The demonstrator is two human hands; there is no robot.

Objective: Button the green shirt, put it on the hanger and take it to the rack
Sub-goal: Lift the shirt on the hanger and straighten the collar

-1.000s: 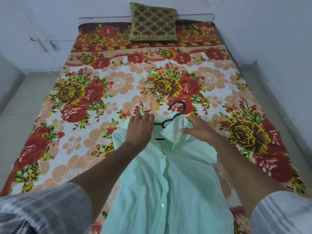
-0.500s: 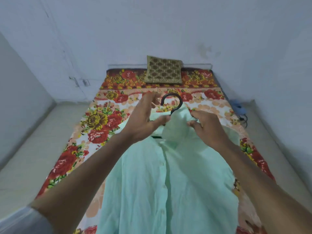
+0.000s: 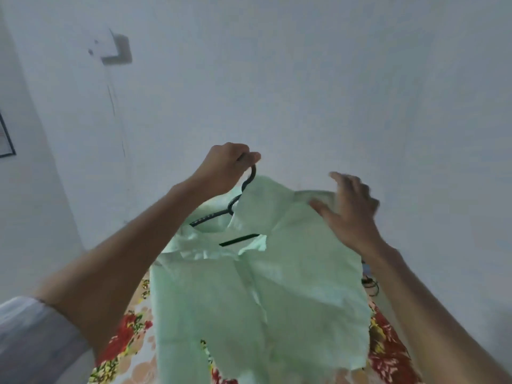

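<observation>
The pale green shirt [image 3: 266, 295] hangs on a black hanger [image 3: 243, 189], lifted off the bed in front of a white wall. My left hand [image 3: 225, 167] grips the hanger's hook from above. A black shoulder bar shows at the open collar. My right hand [image 3: 349, 209] lies with spread fingers on the shirt's right shoulder, slightly blurred. The shirt's lower part drapes down over the bed.
The bed with its floral sheet [image 3: 122, 345] lies below the shirt. A white wall fills the view ahead, with a switch box [image 3: 117, 49] and a cable running down at upper left. A dark frame edge [image 3: 5, 137] is on the left wall. Cables [image 3: 370, 284] lie at the right.
The shirt on the hanger has risen off the bed. My left hand has moved onto the hook and closed round it. My right hand let go of the collar and spread on the shoulder.
</observation>
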